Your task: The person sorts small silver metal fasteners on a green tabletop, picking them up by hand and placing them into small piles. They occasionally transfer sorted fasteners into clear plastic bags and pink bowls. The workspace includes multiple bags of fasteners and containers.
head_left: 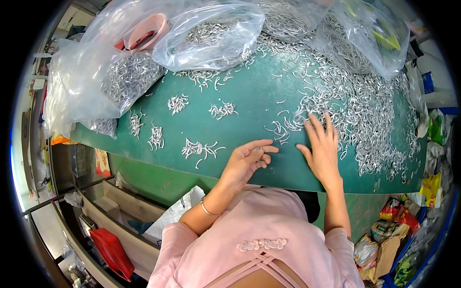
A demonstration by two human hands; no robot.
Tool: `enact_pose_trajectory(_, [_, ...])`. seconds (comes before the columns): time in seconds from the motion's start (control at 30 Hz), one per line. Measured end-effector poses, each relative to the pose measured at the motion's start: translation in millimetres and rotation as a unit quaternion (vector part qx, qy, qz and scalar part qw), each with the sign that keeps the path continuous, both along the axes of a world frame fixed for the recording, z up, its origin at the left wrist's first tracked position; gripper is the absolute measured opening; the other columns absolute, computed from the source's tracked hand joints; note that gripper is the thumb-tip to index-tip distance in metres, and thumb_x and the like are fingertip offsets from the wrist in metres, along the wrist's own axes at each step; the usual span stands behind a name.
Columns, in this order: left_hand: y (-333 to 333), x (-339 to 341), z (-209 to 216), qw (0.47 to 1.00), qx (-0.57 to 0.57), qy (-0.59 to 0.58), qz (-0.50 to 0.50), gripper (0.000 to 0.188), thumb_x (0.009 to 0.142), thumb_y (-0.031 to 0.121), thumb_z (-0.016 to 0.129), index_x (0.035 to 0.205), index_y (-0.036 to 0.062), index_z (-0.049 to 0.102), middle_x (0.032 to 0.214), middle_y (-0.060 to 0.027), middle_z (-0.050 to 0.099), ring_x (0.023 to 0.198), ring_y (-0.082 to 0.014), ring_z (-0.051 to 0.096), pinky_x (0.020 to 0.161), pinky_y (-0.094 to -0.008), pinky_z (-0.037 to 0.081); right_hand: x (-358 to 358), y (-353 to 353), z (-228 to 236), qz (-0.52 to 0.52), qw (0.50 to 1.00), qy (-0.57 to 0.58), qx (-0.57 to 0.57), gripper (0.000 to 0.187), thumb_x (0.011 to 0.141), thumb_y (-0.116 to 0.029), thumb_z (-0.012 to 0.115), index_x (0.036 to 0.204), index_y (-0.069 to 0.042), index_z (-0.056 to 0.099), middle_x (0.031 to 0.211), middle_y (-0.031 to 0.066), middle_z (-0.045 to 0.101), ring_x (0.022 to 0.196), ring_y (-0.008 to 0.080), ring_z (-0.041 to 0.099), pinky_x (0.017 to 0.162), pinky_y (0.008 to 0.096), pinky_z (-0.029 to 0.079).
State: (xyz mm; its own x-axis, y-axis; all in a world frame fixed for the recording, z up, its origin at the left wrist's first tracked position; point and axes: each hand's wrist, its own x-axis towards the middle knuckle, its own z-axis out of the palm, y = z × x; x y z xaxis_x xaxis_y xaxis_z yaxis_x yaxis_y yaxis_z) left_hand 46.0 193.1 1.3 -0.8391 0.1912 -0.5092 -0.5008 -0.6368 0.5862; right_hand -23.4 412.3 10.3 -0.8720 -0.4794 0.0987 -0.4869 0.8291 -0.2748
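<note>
- Two grips show: the right hand (321,149) is spread wide, its fingertips at the near-left edge of the big heap (370,110) of bent silver bits.
- The left hand (246,161) is half curled, with the thumb close to the fingers; I cannot tell if it holds a bit.
- To do this well, I think light fingertips are best, pulling just a few bits off the edge at a time.
- The bits look thin and hooked, so they may catch on each other; a soft shake could free them.
- The right hand is palm down, fingers pointing away from the body. The left hand points in toward the right one, and its wrist wears a bangle (207,207).
- A few loose bits (283,129) lie between the hands, near the heap.
- Five small piles, one of them this near pile (194,149), sit on the left part of the green bench (254,122).
- Clear bags, like this left bag (74,91), stand along the far side, with bits inside.
</note>
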Motion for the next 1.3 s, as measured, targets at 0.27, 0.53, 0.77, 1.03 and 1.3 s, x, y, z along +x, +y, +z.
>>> enact_pose_trajectory(0.27, [-9.1,3.5,-11.9,0.999,0.029,0.028,-0.024,0.029,0.096,0.004,0.05,0.123,-0.0062,0.054,0.105,-0.0137,0.065,0.074,-0.0119,0.056,0.067,-0.0225,0.048,12.5,20.9,3.4,-0.033,0.984,-0.037,-0.169,0.047,0.078,-0.02,0.073,0.12,-0.005,0.058,0.137,0.0137,0.047,0.134,0.0372,0.034,0.109,0.0503,0.027])
enact_pose_trajectory(0.53, [0.1,0.4,-3.8,0.998,-0.041,0.048,-0.013,0.033,0.092,-0.004,0.05,0.125,-0.0063,0.052,0.109,-0.0141,0.063,0.088,-0.0152,0.06,0.078,-0.0259,0.051,24.3,-22.6,-5.3,-0.012,0.998,-0.057,-0.019,0.056,0.078,-0.029,0.073,0.126,-0.006,0.055,0.144,0.0188,0.035,0.137,0.0443,0.024,0.106,0.0606,0.024])
enact_pose_trajectory(0.77, [1.4,0.9,-0.1,0.996,-0.075,0.039,0.004,0.033,0.093,-0.003,0.049,0.125,-0.0061,0.052,0.112,-0.0139,0.062,0.09,-0.0152,0.06,0.082,-0.0272,0.05,9.3,1.1,-6.4,-0.026,0.982,-0.004,-0.186,0.047,0.079,-0.019,0.072,0.122,-0.005,0.058,0.134,0.0169,0.048,0.129,0.0375,0.04,0.106,0.0506,0.029])
enact_pose_trajectory(1.03, [4.3,-0.6,0.7,0.992,-0.115,0.048,-0.011,0.033,0.093,-0.002,0.051,0.125,-0.0055,0.052,0.11,-0.0117,0.062,0.089,-0.0136,0.058,0.079,-0.0256,0.049,-39.8,-12.6,-17.9,-0.004,0.991,0.068,-0.116,0.028,0.074,-0.005,0.07,0.1,-0.006,0.062,0.104,0.0078,0.059,0.098,0.0281,0.053,0.088,0.0422,0.039])
enact_pose_trajectory(1.3, [-0.8,1.6,-0.1,0.992,-0.117,0.056,0.001,0.031,0.092,-0.002,0.051,0.123,-0.0055,0.054,0.103,-0.0092,0.062,0.085,-0.012,0.057,0.074,-0.024,0.047,-14.1,25.2,14.9,-0.134,0.942,-0.151,-0.269,0.022,0.077,0.008,0.063,0.098,0.0,0.063,0.099,0.0105,0.062,0.092,0.0274,0.057,0.081,0.0373,0.045])
